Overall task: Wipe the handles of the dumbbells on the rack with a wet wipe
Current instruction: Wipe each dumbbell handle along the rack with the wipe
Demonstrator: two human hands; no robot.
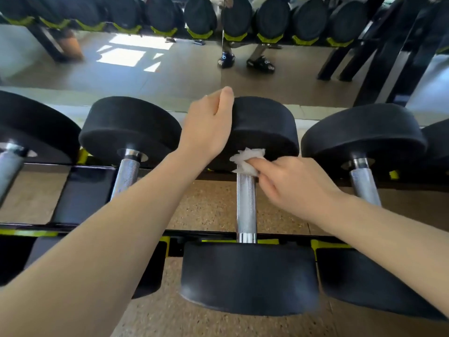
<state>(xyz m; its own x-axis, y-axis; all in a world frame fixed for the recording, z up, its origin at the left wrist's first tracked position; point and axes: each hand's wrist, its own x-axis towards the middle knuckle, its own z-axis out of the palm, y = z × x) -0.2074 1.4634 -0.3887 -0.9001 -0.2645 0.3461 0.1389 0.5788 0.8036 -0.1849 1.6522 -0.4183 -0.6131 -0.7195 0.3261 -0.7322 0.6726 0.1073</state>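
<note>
A black dumbbell with a knurled steel handle [246, 205] lies on the rack in the middle of the view. My right hand [294, 186] holds a crumpled white wet wipe [246, 161] against the far end of that handle, where it meets the far weight head [267, 127]. My left hand [209, 127] rests on the left side of that far head, with the fingers curled over its top edge. The near weight head [250, 278] sits at the front rail.
More dumbbells lie on either side, with handles to the left [126, 176] and to the right [364, 186]. The black rack has yellow-green saddles [323, 244]. A wall mirror [136, 69] behind reflects the rack, the floor and a person's sandalled feet.
</note>
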